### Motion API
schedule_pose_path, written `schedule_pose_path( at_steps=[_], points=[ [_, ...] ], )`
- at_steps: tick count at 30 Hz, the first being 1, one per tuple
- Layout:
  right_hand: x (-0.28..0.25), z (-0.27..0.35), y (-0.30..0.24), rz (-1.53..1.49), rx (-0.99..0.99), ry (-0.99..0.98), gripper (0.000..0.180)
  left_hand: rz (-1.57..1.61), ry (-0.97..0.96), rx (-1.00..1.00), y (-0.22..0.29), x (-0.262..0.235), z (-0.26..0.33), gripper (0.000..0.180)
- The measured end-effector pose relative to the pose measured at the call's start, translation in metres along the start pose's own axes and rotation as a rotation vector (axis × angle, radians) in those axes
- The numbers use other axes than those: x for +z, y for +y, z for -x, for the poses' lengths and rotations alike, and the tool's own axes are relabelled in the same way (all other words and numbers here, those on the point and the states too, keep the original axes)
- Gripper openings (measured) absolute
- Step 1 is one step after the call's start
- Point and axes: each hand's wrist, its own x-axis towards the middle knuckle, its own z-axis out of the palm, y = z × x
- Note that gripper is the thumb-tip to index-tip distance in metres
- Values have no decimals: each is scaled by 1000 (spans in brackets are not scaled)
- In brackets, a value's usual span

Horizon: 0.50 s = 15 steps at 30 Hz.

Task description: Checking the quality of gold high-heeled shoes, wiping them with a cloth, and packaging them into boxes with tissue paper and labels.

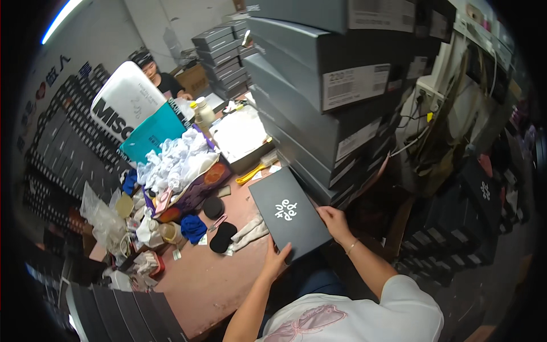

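Observation:
I hold a flat black box with a white mark on its lid over the near edge of a reddish worktable. My left hand grips the box's near corner from below. My right hand holds its right edge, a thin bracelet on that wrist. The box lies tilted, its far end next to a tall stack of grey shoe boxes.
Black insoles, a yellow-handled tool, a carton stuffed with white paper, a teal bag, a bottle and small clutter crowd the table's left. Another person sits at the far end. Dark boxes line the floor on both sides.

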Motion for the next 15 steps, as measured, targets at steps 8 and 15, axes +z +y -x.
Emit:
schedule_pose_path(
  at_steps=[8,15],
  points=[
    [-67,-24,-9,211,-203,212,47,-231,7,240,-28,38,-43,84],
    [-107,-66,-5,165,-156,217,48,-365,58,264,-17,72,-35,83]
  ],
)
